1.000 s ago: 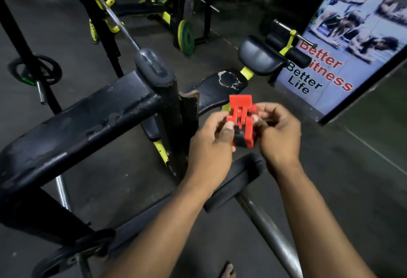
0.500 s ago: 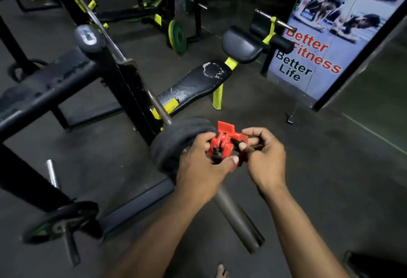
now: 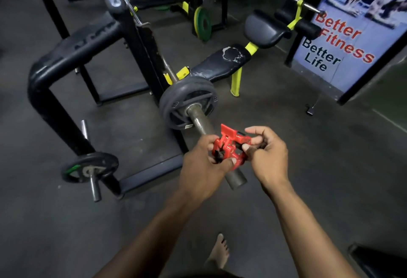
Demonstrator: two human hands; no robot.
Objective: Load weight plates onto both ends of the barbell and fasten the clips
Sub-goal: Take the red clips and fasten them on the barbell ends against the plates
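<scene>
I hold the red clip [image 3: 231, 148] with both hands: my left hand [image 3: 204, 167] grips its body, my right hand [image 3: 267, 154] pinches its lever. The clip sits on the bar [image 3: 199, 119] near the end, apart from the plate [image 3: 187, 102]. It seems light, stiff plastic; best held by the ring.

Steel barbell sleeve [image 3: 199, 121] jutting out from the rack, its bare end pointing toward the viewer. Dark grey weight plate [image 3: 187, 101] sitting upright on that sleeve, pushed in toward the rack. Red plastic clip [image 3: 231, 148] sitting over the sleeve near its free end, well apart from the plate, lever raised, being pinched between left hand [image 3: 204, 167] and right hand [image 3: 266, 154].
</scene>
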